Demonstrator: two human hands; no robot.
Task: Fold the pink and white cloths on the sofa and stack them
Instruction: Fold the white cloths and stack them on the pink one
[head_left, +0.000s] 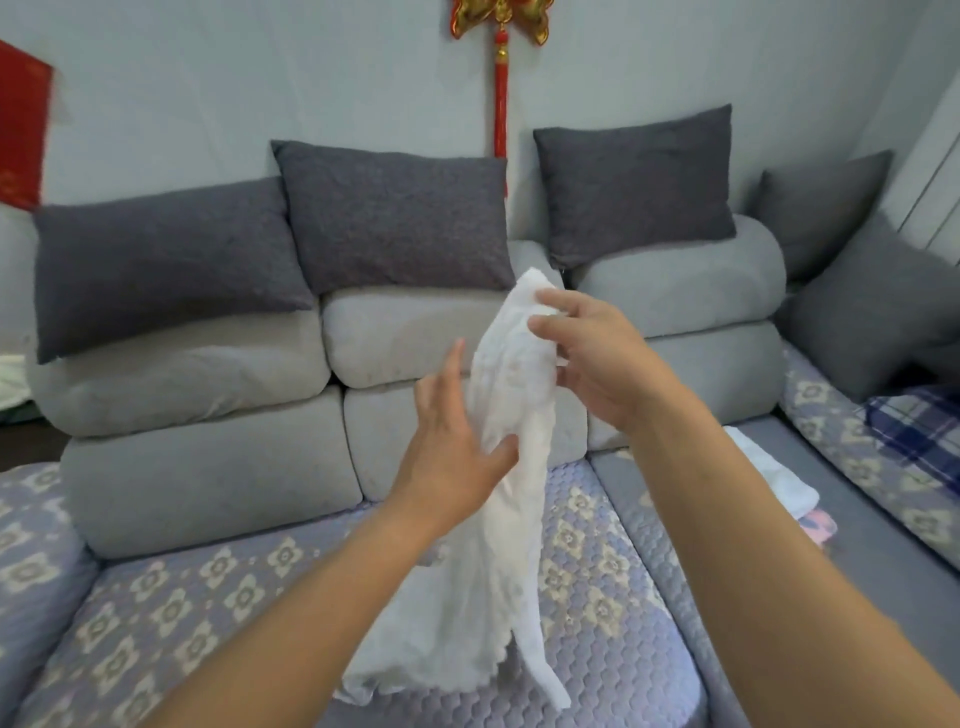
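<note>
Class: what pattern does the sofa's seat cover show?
Pale flower motifs on lavender quilting, seen on the seat cover in the head view.

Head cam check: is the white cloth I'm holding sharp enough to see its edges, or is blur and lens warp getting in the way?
Head view: the white cloth is soft with slight motion blur, its lower scalloped edge still readable; right hand and left hand are fairly sharp. Head view: wide-angle warp bends the sofa and wall lines toward the edges. Head view: even, flat light, no glare.
</note>
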